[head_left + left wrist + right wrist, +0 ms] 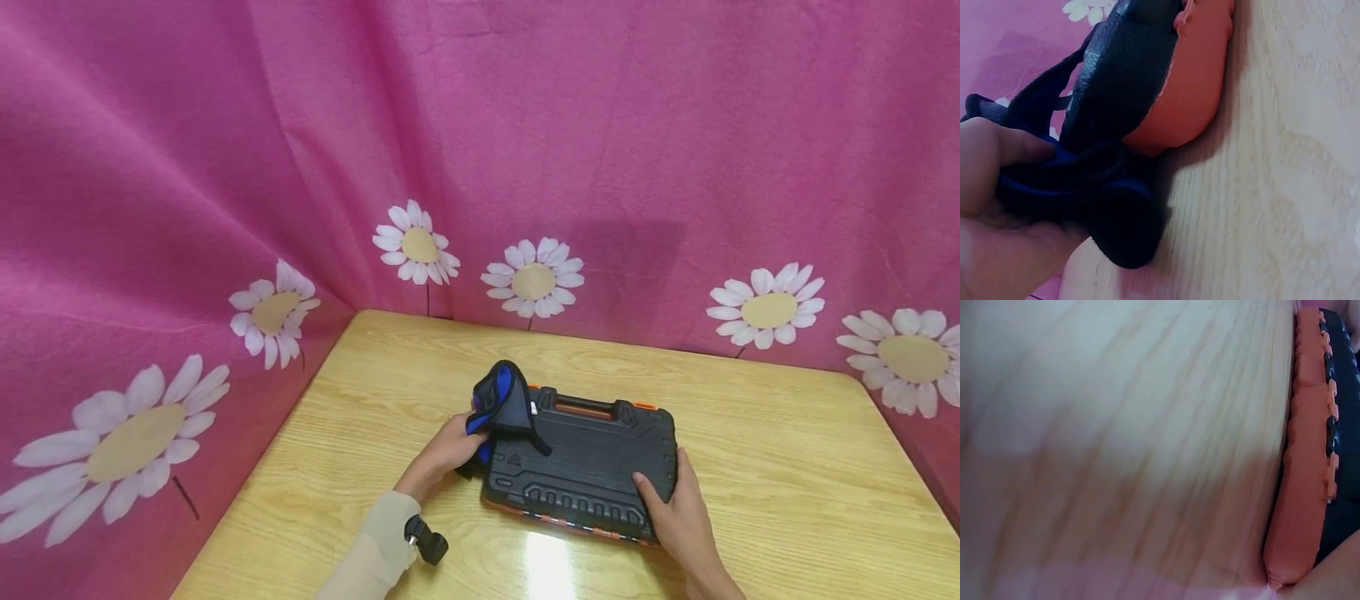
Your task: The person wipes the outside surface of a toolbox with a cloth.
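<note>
A black plastic tool case [581, 471] with an orange lower half lies flat on the table, its handle toward the far side. My right hand [684, 517] grips its right end, thumb on the lid and fingers along the side. At the case's left end, my left hand [453, 446] pinches a folded black cloth wrap [516, 410] with blue lining and a narrow strap. Part of the wrap overlaps the lid's far left corner. In the left wrist view, the bunched wrap [1125, 219] sits between thumb and fingers, close beside the case's orange base [1194, 94].
The wooden table [787, 467] extends around the case on all sides. A pink curtain [600, 125] with white daisies hangs behind the table and along its left edge. A dark strap with a small black device [427, 542] is on the left wrist.
</note>
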Demonstrator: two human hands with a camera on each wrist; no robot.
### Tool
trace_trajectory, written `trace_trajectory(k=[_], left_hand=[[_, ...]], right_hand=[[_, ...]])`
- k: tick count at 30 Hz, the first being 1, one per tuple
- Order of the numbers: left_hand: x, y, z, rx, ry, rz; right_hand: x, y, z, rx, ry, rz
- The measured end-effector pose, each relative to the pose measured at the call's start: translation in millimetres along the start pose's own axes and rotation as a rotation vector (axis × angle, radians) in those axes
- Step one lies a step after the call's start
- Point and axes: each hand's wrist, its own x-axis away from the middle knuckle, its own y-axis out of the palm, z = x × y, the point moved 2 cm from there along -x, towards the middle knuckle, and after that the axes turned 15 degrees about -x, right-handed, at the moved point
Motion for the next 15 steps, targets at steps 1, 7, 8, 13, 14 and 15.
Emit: trace_trajectory(k=[1,7,8,13,14,15], left_hand=[[0.4,0.0,-0.4,-0.005,-0.002,-0.002],[6.1,-1.3,0.1,-0.018,0.001,-0.015],[7.4,-1.6,0.2,-0.023,0.004,-0.017],[14.8,-2.8,0.9,-0.024,0.009,-0.037],[16.3,-3.2,1.1,-0.022,0.008,-0.042],[17.6,-3.3,1.2,-0.019,0.004,-0.048]], right_hand=[[-0.2,-0.1,0.0,0.001,0.001,0.0],[-0.6,-0.5,0.1,-0.007,-0.014,0.004],[-0.6,-0.4,0.0,-0.008,-0.017,0.005],[-0.7,0.0,0.1,-0.009,-0.011,0.007],[-0.6,-0.1,0.3,-0.009,-0.008,0.009],[-0.6,0.0,0.6,-0.008,-0.006,0.012]])
